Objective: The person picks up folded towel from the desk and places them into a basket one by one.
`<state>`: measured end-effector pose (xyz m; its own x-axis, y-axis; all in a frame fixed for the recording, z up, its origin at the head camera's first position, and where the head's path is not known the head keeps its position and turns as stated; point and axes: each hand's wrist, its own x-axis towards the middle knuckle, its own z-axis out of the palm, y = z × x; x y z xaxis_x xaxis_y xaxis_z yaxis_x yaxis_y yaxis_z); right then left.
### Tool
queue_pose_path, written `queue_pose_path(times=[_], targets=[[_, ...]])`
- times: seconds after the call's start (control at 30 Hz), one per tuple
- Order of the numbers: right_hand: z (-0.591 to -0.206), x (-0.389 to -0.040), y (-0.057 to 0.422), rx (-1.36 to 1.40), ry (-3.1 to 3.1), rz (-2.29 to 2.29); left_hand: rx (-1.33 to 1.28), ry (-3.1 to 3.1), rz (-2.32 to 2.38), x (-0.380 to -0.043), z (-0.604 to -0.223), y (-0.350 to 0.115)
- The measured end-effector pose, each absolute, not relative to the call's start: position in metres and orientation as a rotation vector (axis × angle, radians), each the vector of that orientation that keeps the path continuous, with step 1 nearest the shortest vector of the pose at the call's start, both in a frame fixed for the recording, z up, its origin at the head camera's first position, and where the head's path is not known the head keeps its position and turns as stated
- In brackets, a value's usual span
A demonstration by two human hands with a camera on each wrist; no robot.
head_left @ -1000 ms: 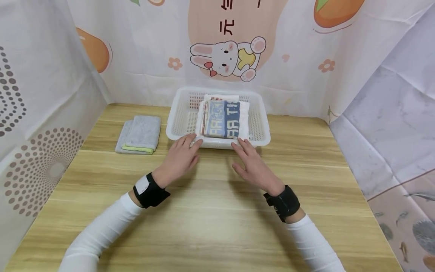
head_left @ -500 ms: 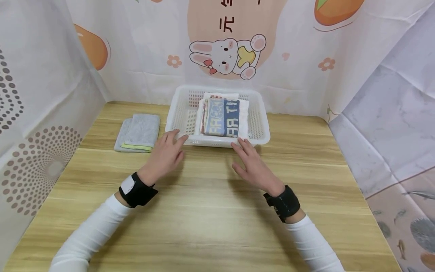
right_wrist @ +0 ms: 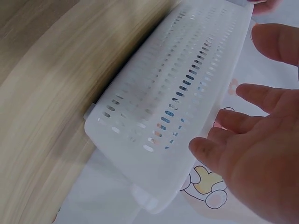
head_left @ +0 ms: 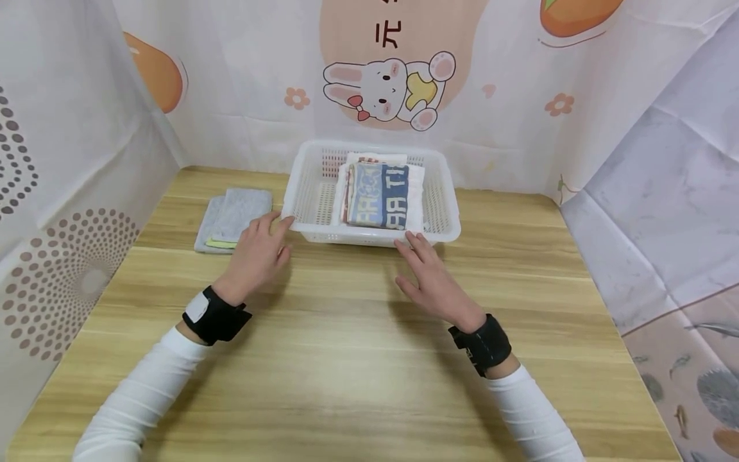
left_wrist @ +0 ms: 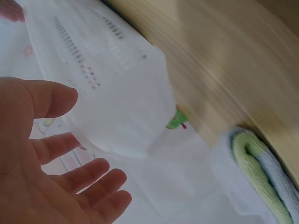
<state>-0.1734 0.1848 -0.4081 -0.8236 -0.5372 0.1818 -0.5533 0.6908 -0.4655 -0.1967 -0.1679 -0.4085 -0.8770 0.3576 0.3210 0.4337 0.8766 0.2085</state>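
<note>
A white plastic basket (head_left: 314,233) with slotted walls stands at the back of the table, holding folded towels (head_left: 378,196), the top one blue with pale letters. Left of it lies a folded grey towel (head_left: 245,208) with a yellow-green layer, seen edge-on as a roll-like fold (left_wrist: 254,161) in the left wrist view. My left hand (head_left: 254,256) hovers between this towel and the basket's front left corner, fingers loosely extended and holding nothing. My right hand (head_left: 435,282) has its fingertips at the basket's front rim, fingers nearly straight; whether they touch is hard to tell.
The wooden table (head_left: 346,359) reaches toward me in front of the basket. A printed cloth (head_left: 242,96) with a rabbit picture hangs close behind the basket. More cloth hangs along the left and right sides.
My left hand has moved left along the basket's front rim, from near its middle to the left corner beside the grey towel. The right hand has stayed in place.
</note>
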Motion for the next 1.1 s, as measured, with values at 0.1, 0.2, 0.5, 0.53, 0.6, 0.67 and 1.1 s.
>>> queue_pose_path(times=[0.1, 0.2, 0.5, 0.53, 0.6, 0.67, 1.1], targets=[[-0.409, -0.174, 0.185, 0.925, -2.863, 0.797, -0.580, -2.783, -0.415, -0.199, -0.409, -0.175], [-0.410, -0.174, 0.186, 0.924, -2.867, 0.794, -0.553, -2.802, -0.425, -0.201, -0.409, -0.179], [-0.411, -0.174, 0.188, 0.947, -2.847, 0.786, -0.492, -2.852, -0.414, -0.218, -0.410, -0.194], [-0.411, -0.174, 0.188, 0.955, -2.841, 0.781, -0.487, -2.862, -0.419, -0.220, -0.410, -0.195], [-0.410, -0.175, 0.189, 0.969, -2.831, 0.776, -0.473, -2.881, -0.430, -0.225, -0.410, -0.199], [-0.410, -0.175, 0.189, 0.977, -2.829, 0.776, -0.455, -2.900, -0.442, -0.230, -0.411, -0.202], [-0.408, -0.174, 0.191, 0.979, -2.883, 0.758, -0.339, -3.192, -0.466, -0.249, -0.418, -0.216]])
